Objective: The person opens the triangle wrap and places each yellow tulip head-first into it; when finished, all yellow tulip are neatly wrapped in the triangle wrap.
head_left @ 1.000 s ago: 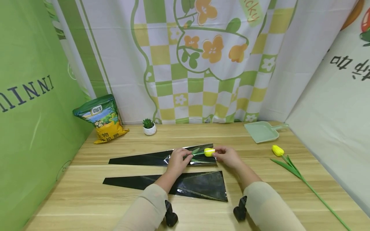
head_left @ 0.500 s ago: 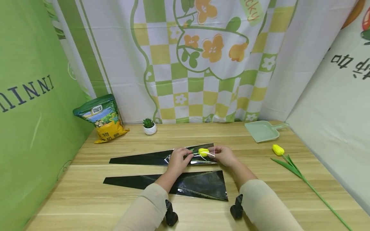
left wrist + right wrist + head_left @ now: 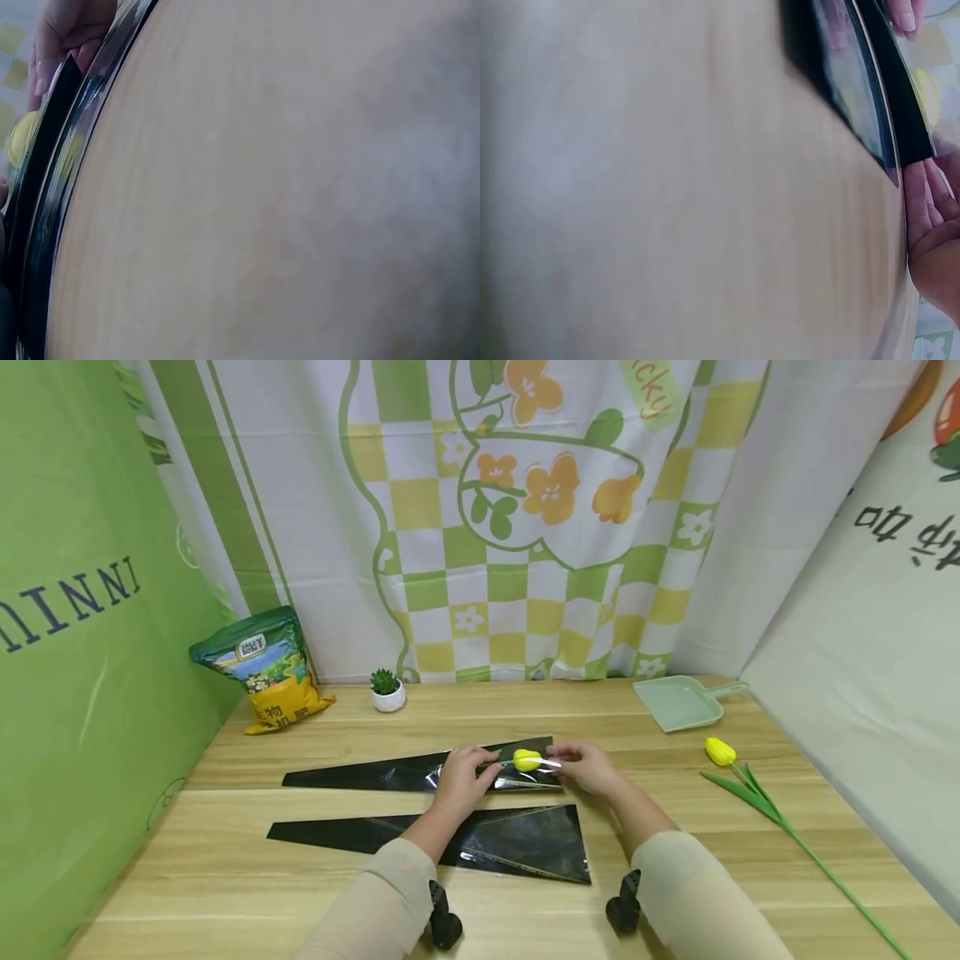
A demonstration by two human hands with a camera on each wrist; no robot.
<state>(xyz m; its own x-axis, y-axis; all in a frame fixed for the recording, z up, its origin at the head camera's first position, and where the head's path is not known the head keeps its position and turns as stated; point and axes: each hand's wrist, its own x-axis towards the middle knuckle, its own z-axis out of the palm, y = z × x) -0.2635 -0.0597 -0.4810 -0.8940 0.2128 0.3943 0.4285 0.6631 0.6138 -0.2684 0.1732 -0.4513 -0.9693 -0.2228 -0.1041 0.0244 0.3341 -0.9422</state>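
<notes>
A yellow artificial tulip [image 3: 527, 760] lies along a black flower sleeve [image 3: 360, 777] with a clear front; glints of film cross its bloom. My left hand [image 3: 461, 777] pinches by the stem just below the bloom, thumb and fingertips close together; the stem's lower part is hidden. At the sleeve's wide end, my right hand [image 3: 592, 768] pinches the film's edge beside the bloom. The right wrist view has the right hand's fingers [image 3: 919, 195] under the sleeve's black edge. Seen from the left wrist, the bloom [image 3: 22, 139] sits above the black sheet.
Nearer me lies a second black sleeve [image 3: 525, 843], flat, partly under the left forearm. Another yellow tulip [image 3: 721, 752] with a long stem lies at the right. Along the back stand a fertilizer bag [image 3: 273, 672], a small potted succulent [image 3: 387, 693] and a green dustpan [image 3: 678, 703].
The tulip's bloom has shifted left, further in from the sleeve's wide end, with film glints now over it. The right hand has stayed at the sleeve's end; the left hand has kept its place.
</notes>
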